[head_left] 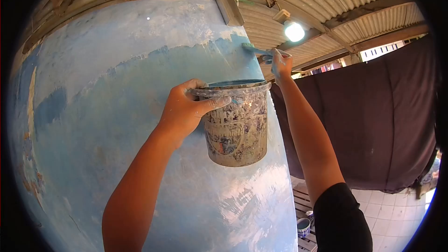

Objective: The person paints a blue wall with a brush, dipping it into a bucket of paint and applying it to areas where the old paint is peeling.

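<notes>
My left fingers (212, 104) clamp the rim of the paint bucket (238, 123), likely heavy and slick, beside them, while my right hand (281, 63) grips the light, stiff paintbrush (254, 49) against the blue wall (116, 112).

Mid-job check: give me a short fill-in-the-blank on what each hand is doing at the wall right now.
1. The left hand grips the paint-stained bucket by its ____.
2. The right hand holds a ____ against the wall, up near its top edge.
3. The fresh paint on the wall is ____ in colour.
4. A lamp glows under the corrugated ____.

Missing words: rim; brush; blue; roof
</notes>
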`<state>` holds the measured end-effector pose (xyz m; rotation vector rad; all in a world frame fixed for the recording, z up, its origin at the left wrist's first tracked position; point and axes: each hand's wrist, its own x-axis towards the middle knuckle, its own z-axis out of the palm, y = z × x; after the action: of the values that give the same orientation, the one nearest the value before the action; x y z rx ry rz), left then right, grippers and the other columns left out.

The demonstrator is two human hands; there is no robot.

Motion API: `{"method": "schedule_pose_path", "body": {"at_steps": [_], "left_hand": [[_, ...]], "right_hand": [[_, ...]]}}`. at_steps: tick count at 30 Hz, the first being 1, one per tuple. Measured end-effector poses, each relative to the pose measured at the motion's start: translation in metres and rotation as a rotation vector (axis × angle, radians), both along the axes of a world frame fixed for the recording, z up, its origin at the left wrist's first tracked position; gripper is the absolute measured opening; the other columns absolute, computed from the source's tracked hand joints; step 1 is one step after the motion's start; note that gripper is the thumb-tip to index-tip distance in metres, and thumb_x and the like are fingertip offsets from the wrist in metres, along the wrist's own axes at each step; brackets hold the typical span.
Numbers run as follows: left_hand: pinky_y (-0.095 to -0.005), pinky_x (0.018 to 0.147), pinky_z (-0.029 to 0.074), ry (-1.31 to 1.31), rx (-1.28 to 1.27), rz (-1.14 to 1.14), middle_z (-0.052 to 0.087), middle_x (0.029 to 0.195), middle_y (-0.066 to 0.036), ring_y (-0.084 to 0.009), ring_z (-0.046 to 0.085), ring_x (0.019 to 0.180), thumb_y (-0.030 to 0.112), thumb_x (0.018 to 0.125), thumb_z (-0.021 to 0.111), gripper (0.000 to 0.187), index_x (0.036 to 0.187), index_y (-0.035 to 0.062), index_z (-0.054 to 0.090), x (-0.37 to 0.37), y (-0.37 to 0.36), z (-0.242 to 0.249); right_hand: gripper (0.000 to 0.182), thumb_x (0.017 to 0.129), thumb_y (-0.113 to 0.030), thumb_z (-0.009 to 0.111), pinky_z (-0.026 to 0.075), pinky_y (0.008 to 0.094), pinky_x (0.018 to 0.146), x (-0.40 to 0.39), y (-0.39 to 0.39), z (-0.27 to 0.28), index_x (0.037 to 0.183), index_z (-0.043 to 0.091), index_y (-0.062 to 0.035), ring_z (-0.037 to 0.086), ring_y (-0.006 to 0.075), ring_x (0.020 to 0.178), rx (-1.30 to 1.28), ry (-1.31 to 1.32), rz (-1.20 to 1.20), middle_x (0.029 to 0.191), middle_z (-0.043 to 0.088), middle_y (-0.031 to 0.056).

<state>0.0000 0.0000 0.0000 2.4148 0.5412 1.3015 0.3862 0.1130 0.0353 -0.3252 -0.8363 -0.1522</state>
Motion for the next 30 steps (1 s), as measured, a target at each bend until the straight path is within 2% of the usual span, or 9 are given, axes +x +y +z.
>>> {"method": "schedule_pose_path", "body": {"at_steps": [2, 8, 13, 15, 19, 24, 25, 28, 30], "left_hand": [[-0.0392, 0.097, 0.049, -0.024, -0.002, -0.03, 0.073, 0.112, -0.016, -0.0243, 0.067, 0.108, 0.024, 0.082, 0.089, 0.051, 0.12, -0.0016, 0.066, 0.001, 0.004, 0.0], [-0.0384, 0.094, 0.051, 0.034, 0.027, -0.001, 0.073, 0.11, -0.016, -0.0236, 0.067, 0.106, 0.022, 0.082, 0.089, 0.05, 0.12, -0.0018, 0.066, 0.006, -0.001, 0.001], [-0.0371, 0.092, 0.052, -0.014, 0.003, -0.011, 0.073, 0.107, -0.015, -0.023, 0.067, 0.103, 0.018, 0.081, 0.088, 0.044, 0.115, 0.0003, 0.067, 0.005, -0.004, -0.013], [-0.0369, 0.092, 0.052, -0.029, 0.008, -0.003, 0.073, 0.106, -0.014, -0.0229, 0.067, 0.102, 0.015, 0.08, 0.088, 0.041, 0.113, 0.0013, 0.068, 0.001, -0.005, -0.014], [-0.038, 0.091, 0.052, 0.041, 0.021, -0.042, 0.072, 0.103, -0.012, -0.022, 0.067, 0.101, 0.01, 0.078, 0.088, 0.039, 0.111, 0.003, 0.068, -0.004, 0.004, -0.021], [-0.0386, 0.09, 0.053, 0.02, -0.003, -0.068, 0.072, 0.101, -0.01, -0.0207, 0.067, 0.099, 0.007, 0.076, 0.088, 0.039, 0.108, 0.0045, 0.067, -0.002, 0.009, -0.034], [-0.0367, 0.085, 0.054, 0.0, 0.019, -0.068, 0.073, 0.099, -0.012, -0.0205, 0.069, 0.094, 0.009, 0.077, 0.089, 0.036, 0.105, 0.0033, 0.068, -0.003, 0.011, -0.036], [-0.0348, 0.079, 0.056, -0.037, 0.048, -0.074, 0.075, 0.098, -0.014, -0.0206, 0.071, 0.089, 0.01, 0.077, 0.09, 0.035, 0.103, 0.0021, 0.068, -0.013, 0.011, -0.04], [-0.0348, 0.08, 0.056, -0.062, 0.061, -0.084, 0.075, 0.098, -0.015, -0.0209, 0.071, 0.089, 0.011, 0.077, 0.09, 0.036, 0.103, 0.0021, 0.067, -0.02, 0.007, -0.038]], "right_hand": [[0.029, 0.097, -0.03, 0.065, 0.043, 0.0265, 0.051, 0.007, -0.013, -0.001, 0.1, 0.077, -0.0042, 0.066, 0.0148, 0.065, -0.125, -0.031, -0.042, 0.082, 0.077, 0.0099], [0.027, 0.101, -0.027, 0.062, 0.042, 0.029, 0.05, 0.005, -0.016, 0.036, 0.099, 0.076, -0.0038, 0.064, 0.0126, 0.064, -0.033, -0.057, -0.031, 0.085, 0.076, 0.0113], [0.03, 0.102, -0.028, 0.061, 0.044, 0.0285, 0.049, 0.005, -0.017, -0.032, 0.096, 0.075, -0.0015, 0.062, 0.0151, 0.058, -0.034, -0.119, 0.033, 0.08, 0.074, 0.0109], [0.032, 0.101, -0.028, 0.061, 0.043, 0.0273, 0.049, 0.011, -0.042, -0.039, 0.092, 0.074, 0.0002, 0.061, 0.0145, 0.056, -0.182, -0.043, -0.04, 0.074, 0.071, 0.0108], [0.032, 0.101, -0.027, 0.062, 0.046, 0.0272, 0.051, 0.006, -0.071, -0.028, 0.091, 0.074, 0.0015, 0.061, 0.0143, 0.058, -0.158, -0.089, -0.127, 0.073, 0.071, 0.0111], [0.024, 0.098, -0.014, 0.063, 0.046, 0.0289, 0.052, -0.014, -0.041, -0.04, 0.093, 0.078, 0.0039, 0.06, 0.0136, 0.058, -0.074, -0.206, -0.073, 0.068, 0.069, 0.008], [0.024, 0.098, -0.014, 0.063, 0.046, 0.0289, 0.052, -0.013, -0.04, -0.053, 0.093, 0.078, 0.0038, 0.06, 0.0136, 0.058, -0.084, -0.2, -0.078, 0.068, 0.069, 0.008], [0.026, 0.095, -0.014, 0.064, 0.047, 0.0337, 0.052, -0.007, -0.035, -0.088, 0.077, 0.073, 0.0035, 0.058, 0.0147, 0.055, -0.037, -0.213, -0.138, 0.063, 0.065, 0.0075], [0.026, 0.094, -0.013, 0.064, 0.046, 0.0339, 0.052, -0.001, -0.041, -0.09, 0.076, 0.072, 0.0037, 0.058, 0.015, 0.055, -0.143, -0.135, -0.255, 0.062, 0.064, 0.0074]]}}
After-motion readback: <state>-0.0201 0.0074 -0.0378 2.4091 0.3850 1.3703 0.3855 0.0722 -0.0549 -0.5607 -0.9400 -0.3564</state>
